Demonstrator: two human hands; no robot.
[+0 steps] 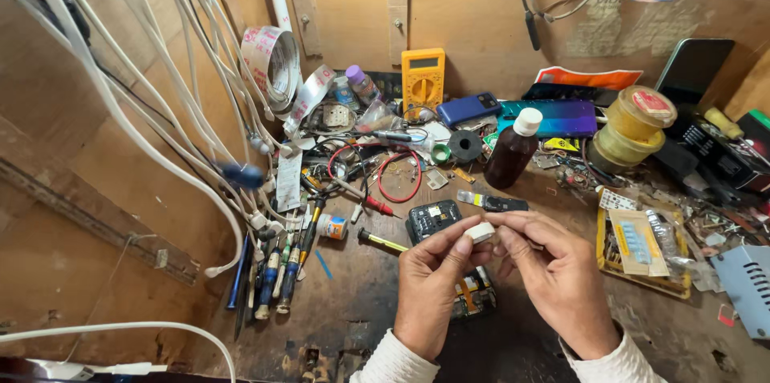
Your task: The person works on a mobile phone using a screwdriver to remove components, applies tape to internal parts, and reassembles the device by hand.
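My left hand (pixel 429 283) and my right hand (pixel 561 275) meet above the wooden workbench (pixel 353 311), both pinching a small white block-shaped part (pixel 481 231) between thumb and fingertips. Beneath my hands lies an opened phone body (pixel 473 291) with its circuit board showing, partly hidden by my left hand. A second dark opened phone part (pixel 433 218) lies just beyond my fingers. A yellow-handled screwdriver (pixel 382 240) rests to the left of them.
A brown bottle with a white cap (pixel 513 150), a yellow multimeter (pixel 423 78), several phones (pixel 553 117), tape rolls (pixel 634 122) and a row of screwdrivers (pixel 277 279) crowd the bench. White cables (pixel 160 134) hang at the left. A yellow tray of parts (pixel 642 255) sits right.
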